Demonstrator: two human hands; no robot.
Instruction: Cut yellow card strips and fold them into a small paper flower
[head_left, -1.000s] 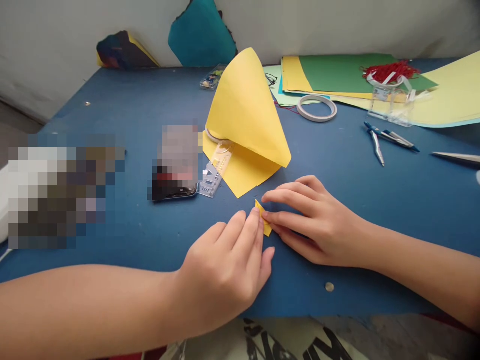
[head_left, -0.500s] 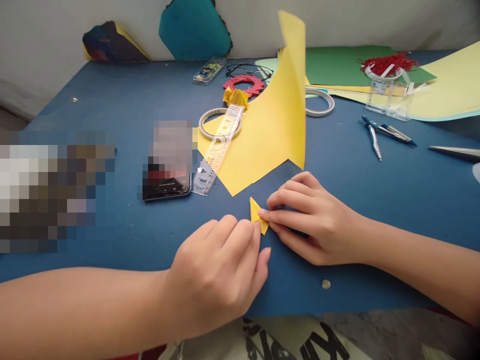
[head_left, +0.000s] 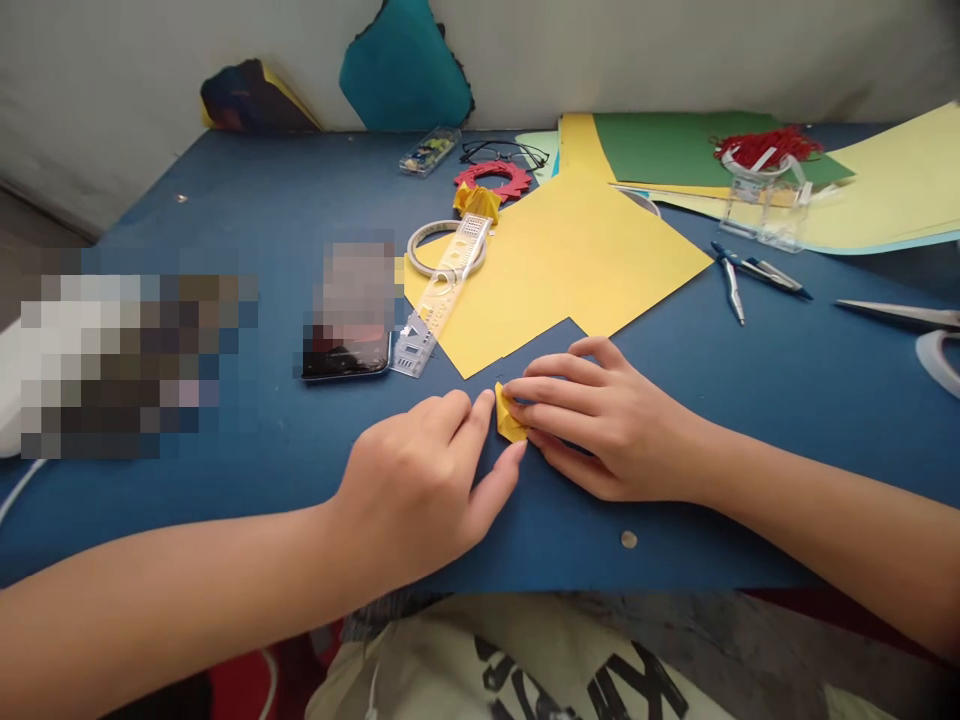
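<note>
A small folded yellow paper piece (head_left: 508, 417) lies on the blue table (head_left: 262, 220) near its front edge. My left hand (head_left: 420, 485) pinches its left side with the fingertips. My right hand (head_left: 600, 420) presses on its right side with flat fingers. Most of the piece is hidden under the fingers. Just behind them lies a large yellow paper sheet (head_left: 570, 260), flat on the table.
On the sheet's left end lie a clear ruler (head_left: 439, 295) and a tape ring (head_left: 439, 245), beside a phone (head_left: 346, 355). Behind are red paper shapes (head_left: 493, 176), glasses (head_left: 504, 150) and coloured paper sheets (head_left: 675, 145). A compass (head_left: 739, 272) and scissors (head_left: 911, 318) lie right.
The large yellow sheet, curled up a second ago, has dropped flat on the table. Both hands shifted slightly back and kept working the small yellow piece.
</note>
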